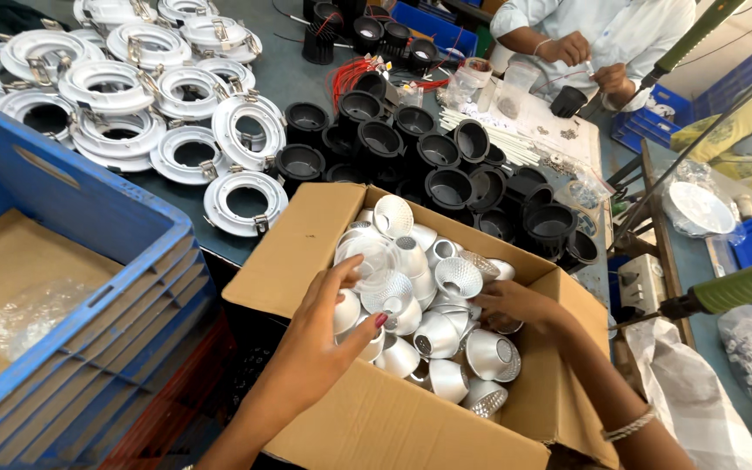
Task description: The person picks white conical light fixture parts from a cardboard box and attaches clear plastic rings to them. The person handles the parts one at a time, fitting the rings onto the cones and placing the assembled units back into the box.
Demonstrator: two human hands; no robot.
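Reaching into the cardboard box (306, 261) | left hand (328, 335) curled round a silver reflector cup (386, 292), right hand (515, 305) loosely cupped among others, grip unclear | cups look light, thin, dent-prone, slick: take by the rim

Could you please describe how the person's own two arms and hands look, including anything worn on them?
Both forearms are bare, with no sleeves or gloves in view. The left hand has a thumbnail painted deep red; the other nails cannot be made out. The right hand shows no rings, and its wrist carries a thin silvery beaded bracelet. No watch, markings or cables are visible on either arm.
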